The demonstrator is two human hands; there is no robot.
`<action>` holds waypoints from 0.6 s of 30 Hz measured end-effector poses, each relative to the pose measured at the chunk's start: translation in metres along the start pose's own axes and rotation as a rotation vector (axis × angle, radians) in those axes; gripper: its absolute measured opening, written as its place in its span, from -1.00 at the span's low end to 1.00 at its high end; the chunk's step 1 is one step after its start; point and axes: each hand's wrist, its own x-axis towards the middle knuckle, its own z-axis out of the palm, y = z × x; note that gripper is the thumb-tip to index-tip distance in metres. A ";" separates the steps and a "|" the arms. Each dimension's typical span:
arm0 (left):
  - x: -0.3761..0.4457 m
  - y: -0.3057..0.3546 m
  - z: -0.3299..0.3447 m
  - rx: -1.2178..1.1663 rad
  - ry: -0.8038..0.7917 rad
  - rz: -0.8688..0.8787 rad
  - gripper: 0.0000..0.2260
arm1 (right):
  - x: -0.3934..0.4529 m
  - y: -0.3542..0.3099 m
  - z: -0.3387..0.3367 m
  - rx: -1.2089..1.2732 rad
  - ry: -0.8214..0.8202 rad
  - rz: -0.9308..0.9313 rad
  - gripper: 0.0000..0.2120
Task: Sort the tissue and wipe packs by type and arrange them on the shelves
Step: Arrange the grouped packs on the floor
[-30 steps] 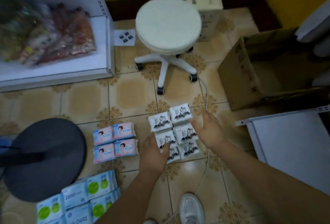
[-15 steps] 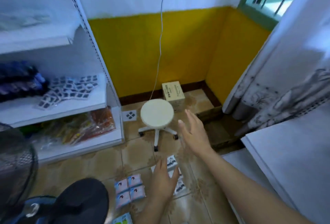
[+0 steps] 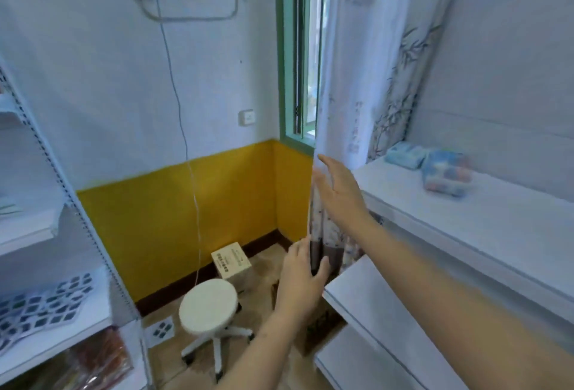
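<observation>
On the right-hand white shelf [image 3: 484, 219] lie two soft, blurred tissue packs [image 3: 428, 169], while both hands, left hand [image 3: 299, 281] and right hand [image 3: 340, 195], are empty, fingers extended.

packs on the upper right shelf [image 3: 447, 173]: motion-blurred; print and type unreadable
left shelving unit [image 3: 46, 321]: cut off by the left edge
packets on its bottom shelf [image 3: 99, 361]: blurred and cropped at the lower edge
curtain [image 3: 357, 79]: covers part of the window; its foot lies behind the left hand [image 3: 302, 284]
right hand [image 3: 340, 194]: palm turned away
lower right shelf [image 3: 372, 305]: runs out of frame
</observation>
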 end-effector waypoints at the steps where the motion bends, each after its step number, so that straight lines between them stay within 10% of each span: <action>1: 0.005 0.020 0.005 -0.002 -0.004 0.046 -0.44 | -0.001 0.002 -0.022 -0.010 0.032 -0.004 -0.43; 18: 0.059 0.284 0.211 0.010 0.051 0.376 -0.58 | -0.039 0.190 -0.356 -0.172 0.327 0.128 -0.54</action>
